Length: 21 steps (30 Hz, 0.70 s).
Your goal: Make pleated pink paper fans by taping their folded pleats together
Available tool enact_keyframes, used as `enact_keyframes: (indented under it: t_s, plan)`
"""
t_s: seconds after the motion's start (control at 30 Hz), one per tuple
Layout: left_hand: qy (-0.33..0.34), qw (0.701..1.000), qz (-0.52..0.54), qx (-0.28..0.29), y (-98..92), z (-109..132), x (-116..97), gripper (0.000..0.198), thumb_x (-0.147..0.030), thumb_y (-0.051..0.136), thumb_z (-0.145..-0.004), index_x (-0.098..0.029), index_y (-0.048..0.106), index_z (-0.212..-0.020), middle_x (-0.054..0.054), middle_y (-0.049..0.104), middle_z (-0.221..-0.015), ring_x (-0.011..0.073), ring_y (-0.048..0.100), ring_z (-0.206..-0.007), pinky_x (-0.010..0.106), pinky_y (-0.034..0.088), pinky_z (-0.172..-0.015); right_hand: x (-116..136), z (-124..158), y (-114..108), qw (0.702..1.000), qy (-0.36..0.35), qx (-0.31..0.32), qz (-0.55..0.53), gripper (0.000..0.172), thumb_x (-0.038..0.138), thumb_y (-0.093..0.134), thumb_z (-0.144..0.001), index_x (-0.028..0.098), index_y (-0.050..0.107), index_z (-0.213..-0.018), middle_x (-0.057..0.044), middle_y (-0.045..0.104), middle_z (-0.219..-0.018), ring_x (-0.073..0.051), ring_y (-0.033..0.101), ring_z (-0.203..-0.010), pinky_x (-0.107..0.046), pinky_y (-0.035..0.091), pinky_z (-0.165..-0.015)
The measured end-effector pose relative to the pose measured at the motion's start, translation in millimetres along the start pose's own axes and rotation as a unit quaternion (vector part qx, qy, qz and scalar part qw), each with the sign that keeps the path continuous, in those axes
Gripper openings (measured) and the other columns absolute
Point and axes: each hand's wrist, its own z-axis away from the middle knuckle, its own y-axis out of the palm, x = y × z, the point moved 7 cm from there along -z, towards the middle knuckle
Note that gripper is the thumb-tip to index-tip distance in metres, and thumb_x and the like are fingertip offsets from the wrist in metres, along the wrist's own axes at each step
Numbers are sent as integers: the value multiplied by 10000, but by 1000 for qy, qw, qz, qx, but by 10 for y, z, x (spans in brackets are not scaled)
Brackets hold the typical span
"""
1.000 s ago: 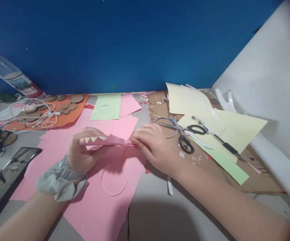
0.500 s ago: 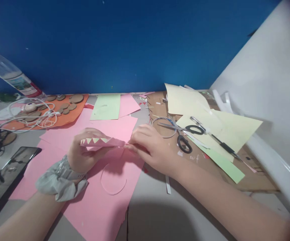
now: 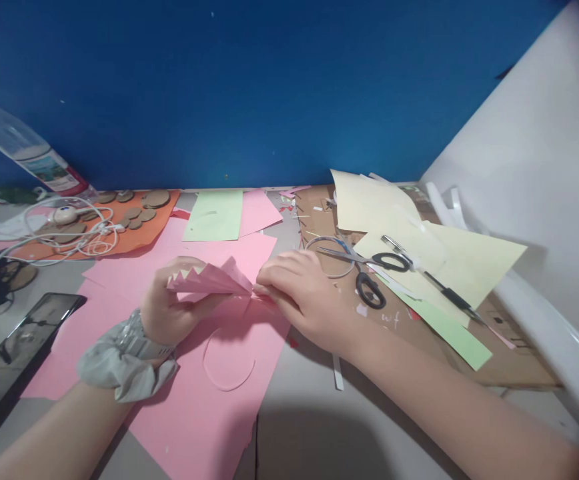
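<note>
A pleated piece of pink paper (image 3: 208, 280), folded like a fan with a zigzag edge, is held up between both hands. My left hand (image 3: 172, 303) is closed around its wide, spread end, thumb below and fingers behind. At the narrow gathered end, my right hand (image 3: 294, 287) pinches the paper; its fingertips partly hide that spot. Beneath them lie large pink sheets (image 3: 189, 413) on the grey table. A thin curved string (image 3: 227, 389) rests on the pink sheet just below the hands.
Scissors (image 3: 369, 290), a pen (image 3: 452, 297), cream sheets (image 3: 474, 253) and a green strip (image 3: 457, 340) lie on cardboard (image 3: 514, 367) at right. At left are a phone (image 3: 24, 360), white cables (image 3: 94, 237), an orange sheet (image 3: 154, 233) with wooden slices (image 3: 156, 199), and a bottle (image 3: 44, 163).
The pleated paper has tipped and fanned wider, so more of its pink folds show. Both hands stay nearly in place, and the view has shifted slightly.
</note>
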Motion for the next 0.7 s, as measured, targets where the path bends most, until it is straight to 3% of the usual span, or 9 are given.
enact_keyframes:
  t_s: [0.1, 0.23, 0.3, 0.5, 0.7]
  plan:
    - [15, 1000, 11, -10, 4, 16, 15, 179, -128, 767, -591, -210, 645, -693, -35, 625, -658, 121, 589, -609, 265, 489, -555, -60, -1, -16, 1000, 22, -3, 7, 194, 174, 381, -923, 190, 568, -873, -13, 630, -928, -155, 502, -892, -298, 281, -797]
    - [-90, 983, 96, -127, -113, 66, 236, 406, -152, 804, -548, -221, 547, -855, -67, 580, -708, 105, 579, -627, 251, 492, -576, -186, -2, -89, 996, 82, -31, 1, 271, 297, 336, -949, 181, 569, -1023, -47, 638, -1023, -175, 538, -953, -307, 323, -823]
    - [-136, 969, 148, -141, -109, 77, 330, 473, -174, 789, -584, -239, 489, -943, -62, 591, -793, 120, 602, -713, 275, 512, -655, -221, 4, -86, 994, 101, -27, 15, 282, 363, 418, -915, 164, 557, -1058, -60, 645, -997, -189, 561, -924, -309, 347, -800]
    - [-201, 953, 205, -91, -28, 57, 463, 560, -205, 782, -598, -250, 437, -1036, -31, 601, -906, 159, 618, -831, 302, 512, -761, -252, 43, 84, 990, 130, 24, 54, 250, 326, 394, -928, 175, 592, -911, -55, 666, -873, -192, 594, -831, -304, 366, -735]
    - [-269, 923, 274, -23, 230, 92, 441, 486, -274, 726, -679, -212, 455, -1077, 22, 631, -970, 173, 640, -842, 286, 522, -720, -318, 80, 128, 980, 195, 14, -44, 267, 357, 349, -941, 219, 575, -914, -9, 660, -807, -155, 598, -725, -256, 373, -612]
